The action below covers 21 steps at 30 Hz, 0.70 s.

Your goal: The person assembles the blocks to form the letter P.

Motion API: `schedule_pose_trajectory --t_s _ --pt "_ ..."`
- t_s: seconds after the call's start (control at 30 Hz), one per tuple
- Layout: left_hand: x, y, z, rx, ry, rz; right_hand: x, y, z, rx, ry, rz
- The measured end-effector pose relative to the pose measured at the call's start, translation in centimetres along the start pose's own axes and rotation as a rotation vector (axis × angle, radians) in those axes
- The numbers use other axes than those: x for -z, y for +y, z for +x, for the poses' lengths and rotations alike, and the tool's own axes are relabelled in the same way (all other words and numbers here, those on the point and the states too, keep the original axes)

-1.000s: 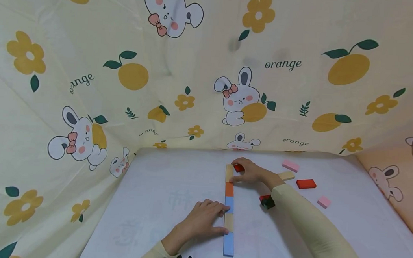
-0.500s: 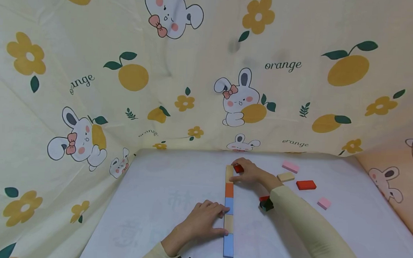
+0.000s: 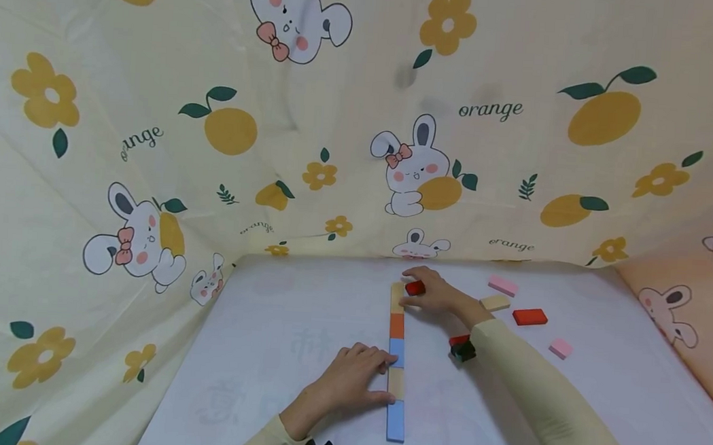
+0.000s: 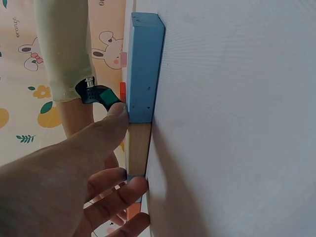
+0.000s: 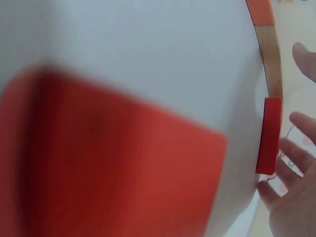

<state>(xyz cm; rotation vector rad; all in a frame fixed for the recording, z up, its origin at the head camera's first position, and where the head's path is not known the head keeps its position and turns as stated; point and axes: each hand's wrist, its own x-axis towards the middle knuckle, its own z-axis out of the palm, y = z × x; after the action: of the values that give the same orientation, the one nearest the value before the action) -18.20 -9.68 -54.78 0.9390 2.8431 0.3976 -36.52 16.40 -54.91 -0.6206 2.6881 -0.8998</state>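
Observation:
A straight row of wooden blocks runs away over the white table: a blue block (image 3: 396, 422), a beige block (image 3: 396, 384), another blue block (image 3: 396, 349), an orange block (image 3: 396, 326) and a second beige block (image 3: 397, 297). My left hand (image 3: 347, 380) reaches to the row's left side; its thumb touches near the joint of the nearest blue and beige blocks, its fingers rest farther along. At the far end, a red block (image 3: 415, 288) lies by the last beige block, right of it. Beside them my right hand (image 3: 438, 294) has its fingers spread around the red block, loosely.
Right of the row lie a pink block (image 3: 502, 286), a loose beige block (image 3: 495, 303), a red block (image 3: 530, 317) and a small pink block (image 3: 560, 348). Another red block (image 3: 459, 340) sits under my right wrist, large and blurred in the right wrist view. A patterned cloth (image 3: 339, 112) hangs behind.
My right hand's fingers have loosened slightly off the red block, which shows more now. The left hand stays in place on the row.

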Motion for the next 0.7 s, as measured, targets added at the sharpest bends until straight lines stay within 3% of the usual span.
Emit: schedule_pose_trajectory --t_s 0.3,0.43,0.7 --pt "0.2 0.1 -0.1 0.009 -0.005 -0.008 0.4 0.5 -0.7 -0.063 0.153 -0.096" --pt "0.1 0.1 -0.1 0.01 -0.007 -0.007 0.3 0.6 -0.9 -0.118 0.205 -0.07" --pt "0.0 0.1 0.0 0.009 -0.005 -0.004 0.5 1.2 -1.5 -0.154 0.192 -0.039"
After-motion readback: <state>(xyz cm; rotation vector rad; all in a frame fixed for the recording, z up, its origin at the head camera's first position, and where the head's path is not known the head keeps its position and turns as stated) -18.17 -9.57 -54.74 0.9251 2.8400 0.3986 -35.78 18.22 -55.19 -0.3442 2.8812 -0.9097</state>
